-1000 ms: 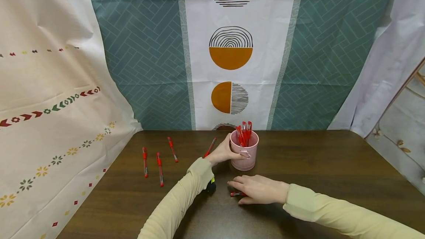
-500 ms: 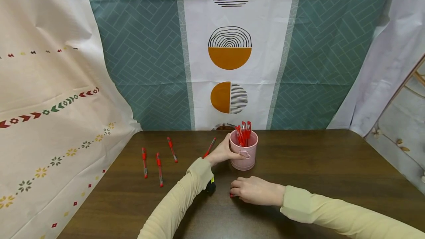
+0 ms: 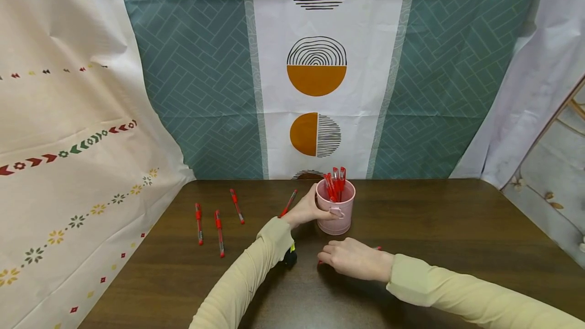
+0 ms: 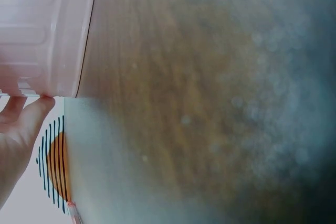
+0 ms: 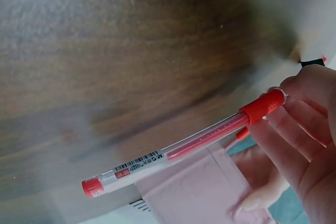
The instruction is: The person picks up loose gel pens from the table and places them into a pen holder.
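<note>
- Teal-and-white patterned cloth [image 3: 205, 65] with orange half-circles hung behind everything.
- Dark brown wooden worktop [image 3: 434, 227] lay under all items.
- Pink round bucket [image 3: 335, 226] with a small front handle stood upright near the worktop's back edge.
- Right hand [image 3: 353, 259], low over the worktop just in front of the bucket, pinched a clear plastic pen with red ends [image 5: 210, 135], gripping one red end; barrel jutted free.
- Left hand [image 3: 305, 210] grasped the bucket's left side, thumb across its front.
- Several red pens [image 3: 335, 185] leaned in the bucket, tops above the rim.
- Three loose red pens [image 3: 220, 233] lay apart at left; a fourth red pen [image 3: 290, 201] was partly hidden by the left arm.
</note>
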`<state>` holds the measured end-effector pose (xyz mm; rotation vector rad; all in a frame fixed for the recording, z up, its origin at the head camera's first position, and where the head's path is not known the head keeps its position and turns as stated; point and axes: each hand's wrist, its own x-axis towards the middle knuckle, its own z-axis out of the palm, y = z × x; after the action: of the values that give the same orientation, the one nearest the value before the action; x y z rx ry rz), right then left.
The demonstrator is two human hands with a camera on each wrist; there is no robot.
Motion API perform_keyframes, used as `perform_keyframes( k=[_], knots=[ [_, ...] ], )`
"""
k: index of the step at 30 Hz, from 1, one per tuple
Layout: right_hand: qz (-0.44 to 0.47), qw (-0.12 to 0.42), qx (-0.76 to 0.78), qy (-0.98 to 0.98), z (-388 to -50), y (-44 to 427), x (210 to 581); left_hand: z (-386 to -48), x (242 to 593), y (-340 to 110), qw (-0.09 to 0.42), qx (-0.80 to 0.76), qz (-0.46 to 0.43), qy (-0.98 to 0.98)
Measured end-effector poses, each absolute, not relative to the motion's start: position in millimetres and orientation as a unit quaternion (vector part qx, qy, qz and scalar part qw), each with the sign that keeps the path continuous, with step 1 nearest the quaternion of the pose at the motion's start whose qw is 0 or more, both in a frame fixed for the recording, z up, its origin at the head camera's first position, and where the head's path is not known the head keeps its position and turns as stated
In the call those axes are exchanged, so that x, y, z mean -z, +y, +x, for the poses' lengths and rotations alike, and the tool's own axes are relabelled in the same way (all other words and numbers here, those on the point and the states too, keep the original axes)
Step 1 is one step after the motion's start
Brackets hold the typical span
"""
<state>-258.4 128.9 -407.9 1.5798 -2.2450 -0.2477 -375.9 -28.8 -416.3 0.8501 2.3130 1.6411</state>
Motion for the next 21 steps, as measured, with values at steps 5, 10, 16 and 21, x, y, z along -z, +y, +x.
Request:
perform_keyframes(
  k=[5, 10, 16, 21],
  knots=[
    [0.563, 0.211, 0.078, -0.795, -260.6, 131.6, 404.7, -379.3, 420.8, -27.5, 0.086, -0.555, 0.288, 0.776],
    [0.567, 0.219, 0.057, -0.792, -261.3, 134.4, 398.5, -378.7, 421.3, -27.6, 0.089, -0.549, 0.281, 0.782],
    [0.568, 0.221, -0.006, -0.792, -261.1, 138.3, 382.8, -378.6, 421.5, -28.1, 0.087, -0.553, 0.293, 0.775],
    [0.566, 0.223, -0.035, -0.793, -260.2, 140.4, 368.2, -380.5, 422.2, -28.5, 0.089, -0.562, 0.302, 0.765]
  ],
)
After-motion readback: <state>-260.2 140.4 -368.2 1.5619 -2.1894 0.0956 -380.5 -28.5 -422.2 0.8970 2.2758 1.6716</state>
